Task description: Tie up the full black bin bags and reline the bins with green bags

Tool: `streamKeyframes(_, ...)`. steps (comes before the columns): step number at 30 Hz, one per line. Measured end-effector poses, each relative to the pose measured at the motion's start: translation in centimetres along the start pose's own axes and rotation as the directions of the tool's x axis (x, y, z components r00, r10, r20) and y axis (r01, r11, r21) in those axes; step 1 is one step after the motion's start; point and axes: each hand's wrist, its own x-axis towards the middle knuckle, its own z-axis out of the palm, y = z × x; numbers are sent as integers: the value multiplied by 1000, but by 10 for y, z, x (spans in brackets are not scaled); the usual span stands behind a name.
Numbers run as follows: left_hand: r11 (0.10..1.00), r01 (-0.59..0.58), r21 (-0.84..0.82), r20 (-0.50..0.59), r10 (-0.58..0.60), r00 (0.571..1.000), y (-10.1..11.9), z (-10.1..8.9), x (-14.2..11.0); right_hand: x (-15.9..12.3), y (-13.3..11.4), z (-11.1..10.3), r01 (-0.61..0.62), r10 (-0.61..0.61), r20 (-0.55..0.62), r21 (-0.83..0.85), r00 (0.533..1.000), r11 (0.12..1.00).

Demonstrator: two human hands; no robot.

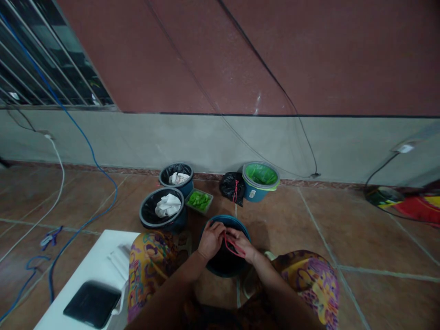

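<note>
Between my knees stands a blue bucket (225,270) with a dark interior. Over its opening my left hand (213,238) and my right hand (240,244) meet, both with bent fingers pinching a red string (234,249). A loop of the string hangs below the right fingers. What lies deep in the bucket is too dark to make out. Just beyond it sits a black plastic bag (231,185) tied with red string, beside a blue bucket with a green liner (261,175).
Left of centre are two buckets with black liners (146,215) holding white crumpled material, and a small tray of green pieces (198,200). A white surface (82,270) carries a black device (92,303). A blue cable (91,224) crosses the tiles. Purple-handled scissors (51,237) lie at left.
</note>
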Motion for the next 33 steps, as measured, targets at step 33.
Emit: streamKeyframes(33, 361, 619, -698, 289, -648, 704, -22, 31, -11, -13, -24, -19, -162, -16, -241, -696, 970, 699)
